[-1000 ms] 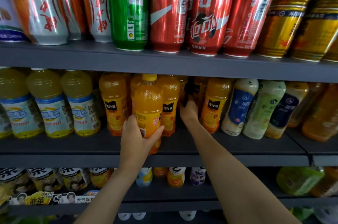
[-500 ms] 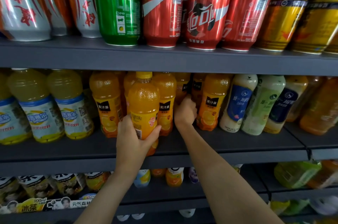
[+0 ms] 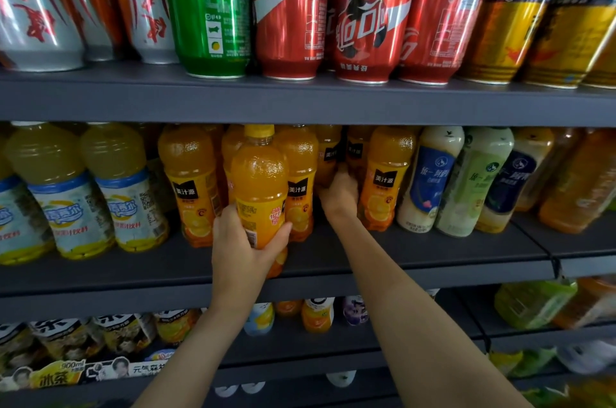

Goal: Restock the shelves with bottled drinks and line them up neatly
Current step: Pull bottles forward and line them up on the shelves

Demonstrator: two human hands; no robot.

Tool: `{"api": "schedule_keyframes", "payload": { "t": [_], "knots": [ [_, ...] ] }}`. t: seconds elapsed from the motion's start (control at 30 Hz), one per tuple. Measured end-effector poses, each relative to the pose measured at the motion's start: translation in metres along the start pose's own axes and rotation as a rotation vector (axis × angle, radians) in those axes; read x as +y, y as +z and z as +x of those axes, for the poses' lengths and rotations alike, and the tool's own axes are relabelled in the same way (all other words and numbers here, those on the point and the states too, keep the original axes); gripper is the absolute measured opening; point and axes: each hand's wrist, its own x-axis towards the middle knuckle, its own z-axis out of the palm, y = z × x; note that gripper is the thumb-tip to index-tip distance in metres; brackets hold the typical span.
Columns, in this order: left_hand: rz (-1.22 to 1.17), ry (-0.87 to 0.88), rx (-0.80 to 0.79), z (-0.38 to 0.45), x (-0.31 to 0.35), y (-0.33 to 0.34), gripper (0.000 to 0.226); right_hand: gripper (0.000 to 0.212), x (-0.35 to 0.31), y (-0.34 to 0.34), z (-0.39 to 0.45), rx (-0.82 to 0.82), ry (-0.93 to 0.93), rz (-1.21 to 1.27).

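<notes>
Gripping an orange juice bottle (image 3: 259, 189) low on its body, our left hand (image 3: 245, 242) has fingers and thumb curled round the label, holding it upright at the front edge of the middle shelf (image 3: 433, 259), just in front of the orange bottles standing there. Our right hand (image 3: 340, 195) reaches deeper into the same shelf, to the right of that bottle, between two rows of orange bottles (image 3: 383, 180); we cannot tell whether its fingers grasp anything.
</notes>
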Motion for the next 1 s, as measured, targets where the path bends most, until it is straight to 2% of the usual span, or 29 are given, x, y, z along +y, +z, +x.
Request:
{"api": "schedule_keyframes", "payload": {
  "t": [0.1,0.2,0.37,0.67,0.9,1.0],
  "knots": [
    [-0.001,-0.008,-0.013,0.000,0.000,0.000,0.067,0.057,-0.002,0.003,0.000,0.002,0.010,-0.003],
    [-0.007,-0.011,-0.016,-0.001,0.000,-0.001,0.072,0.051,0.001,0.004,-0.003,-0.038,-0.008,0.057],
    [-0.006,-0.004,-0.003,-0.001,0.001,0.000,0.064,0.038,-0.002,0.001,0.002,-0.018,0.004,0.058],
    [-0.011,-0.027,-0.001,-0.001,0.002,0.000,0.061,0.035,-0.002,0.008,0.011,-0.025,0.004,0.180],
    [0.025,-0.011,0.007,0.000,0.003,-0.001,0.061,0.026,-0.016,0.016,0.020,-0.023,-0.018,0.033],
    [0.022,-0.019,0.009,0.000,0.003,-0.001,0.060,0.029,-0.011,0.018,0.019,-0.024,-0.035,0.062]
  ]
}}
